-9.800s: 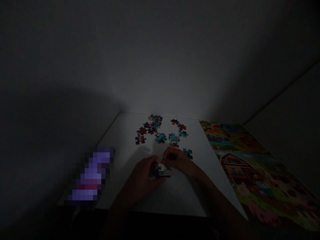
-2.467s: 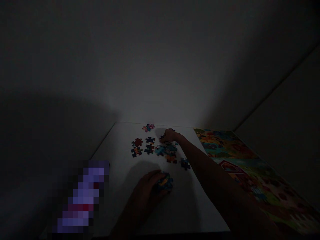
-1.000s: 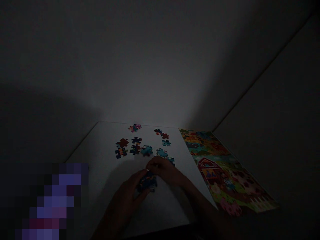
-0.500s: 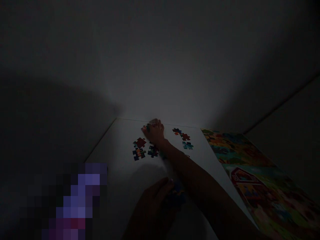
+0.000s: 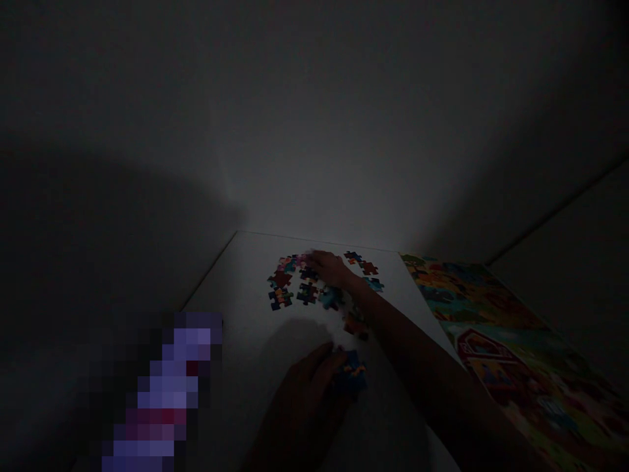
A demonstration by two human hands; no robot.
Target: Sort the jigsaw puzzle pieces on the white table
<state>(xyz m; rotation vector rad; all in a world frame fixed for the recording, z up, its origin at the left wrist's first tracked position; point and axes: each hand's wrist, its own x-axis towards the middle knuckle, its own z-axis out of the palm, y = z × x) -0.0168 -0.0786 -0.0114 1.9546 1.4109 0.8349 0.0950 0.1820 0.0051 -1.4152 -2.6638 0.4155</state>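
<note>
Near the far edge of the white table, my right hand (image 5: 330, 267) reaches out with its fingers closed together over a puzzle piece (image 5: 308, 274), partly hidden beneath them. Close to my body, my left hand (image 5: 314, 373) grips a small stack of blue puzzle pieces (image 5: 352, 373). Left of the right hand lie a red-brown puzzle piece (image 5: 282, 280) and an orange-and-dark one (image 5: 280, 299). A dark puzzle piece (image 5: 308, 293) and a teal one (image 5: 331, 298) sit just below that hand. An orange-brown piece (image 5: 356, 325) lies beside my right forearm.
Several more puzzle pieces (image 5: 368, 268) are at the far right of the white table (image 5: 246, 275). A colourful picture sheet (image 5: 491, 328) with a red barn covers the right side. A pixelated purple patch (image 5: 167, 393) stands at lower left. The scene is dim.
My right hand has moved right and slightly nearer, uncovering pieces at the far left of the group. My left hand keeps its hold on the stack. The view has shifted slightly.
</note>
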